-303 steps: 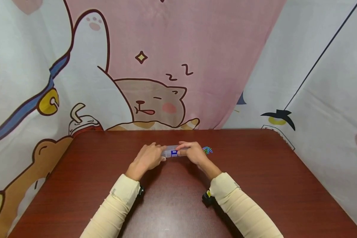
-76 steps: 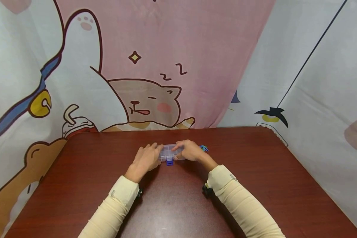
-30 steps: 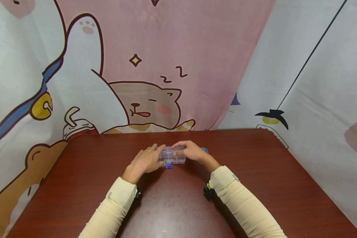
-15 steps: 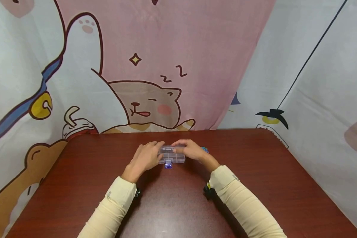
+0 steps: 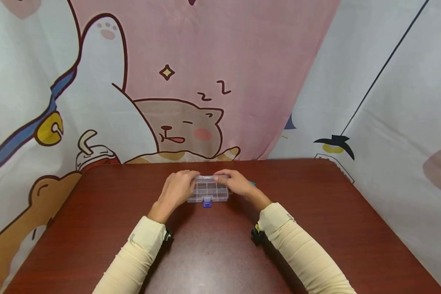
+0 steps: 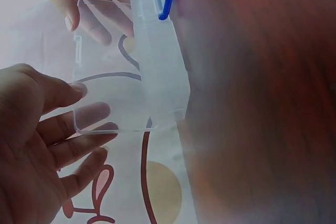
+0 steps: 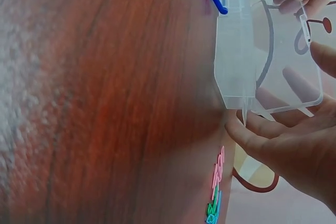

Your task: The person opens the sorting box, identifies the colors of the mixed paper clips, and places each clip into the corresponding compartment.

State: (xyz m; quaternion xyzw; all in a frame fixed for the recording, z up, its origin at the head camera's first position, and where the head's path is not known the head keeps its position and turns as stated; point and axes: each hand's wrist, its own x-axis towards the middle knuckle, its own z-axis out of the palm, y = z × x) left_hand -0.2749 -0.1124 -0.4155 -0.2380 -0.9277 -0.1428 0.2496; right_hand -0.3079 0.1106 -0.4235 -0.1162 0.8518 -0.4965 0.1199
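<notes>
A clear plastic compartment box stands near the far edge of the table, its blue latch hanging down at the front. Its transparent lid is swung up, standing steeply above the box body. My left hand holds the lid's left side, thumb on the near face and fingers behind. At the other side my right hand has its thumb on the lid's upper edge, with the fingers behind and below it. Dividers split the box into several compartments, with nothing visible inside them.
Colored paper clips, pink, green and blue, lie on the table just right of the box, mostly hidden behind my right hand in the head view. A cartoon-printed cloth hangs behind the brown table.
The latch, up against the box ten seconds ago, has flipped down. The lid has since risen, and my left hand has moved back along the box's left side.
</notes>
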